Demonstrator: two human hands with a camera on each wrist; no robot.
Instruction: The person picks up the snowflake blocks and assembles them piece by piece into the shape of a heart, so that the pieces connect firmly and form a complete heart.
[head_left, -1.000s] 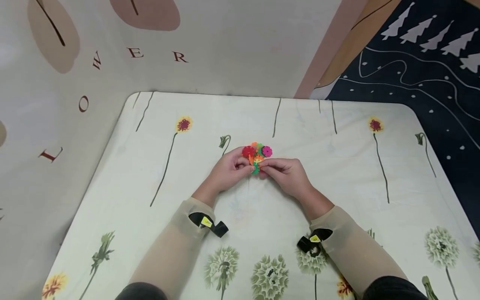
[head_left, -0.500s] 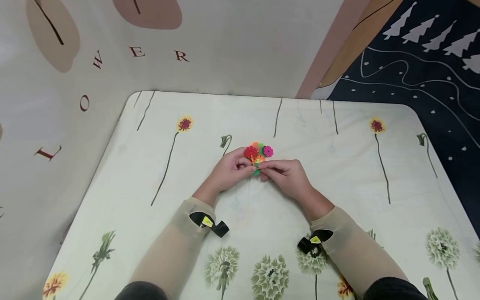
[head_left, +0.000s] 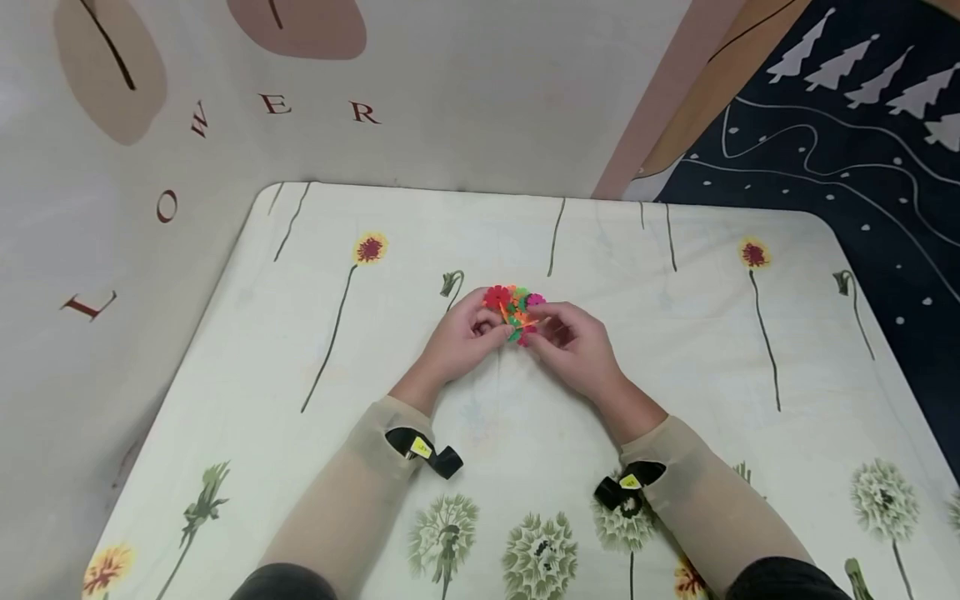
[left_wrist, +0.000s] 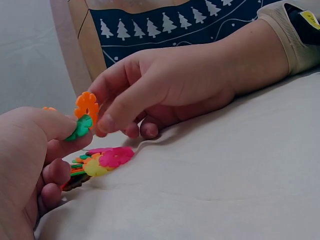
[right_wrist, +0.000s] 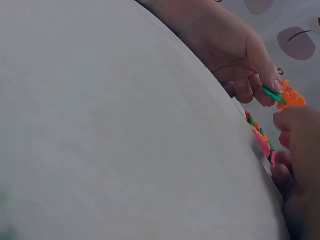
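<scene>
Thumb and finger of my left hand pinch a green flower-shaped plastic piece. An orange flower-shaped piece stands edge-on against the green one, slotted or pressed together with it. My right hand holds that orange piece from the other side, thumb low and forefinger above. Behind and below the fingers, a small heap of similar flower pieces in pink, yellow, green and orange lies on the table. In the head view a red piece shows at the heap's left, partly hidden by the left fingers.
The table wears a white cloth printed with flowers and dandelions. A pale wall with letters rises behind it, and a dark blue panel with white trees stands at the right.
My right fingers have spread apart and shifted slightly up, partly covering the heap's right side. The orange piece between the hands shows more plainly. My left hand keeps its pinch almost unmoved.
</scene>
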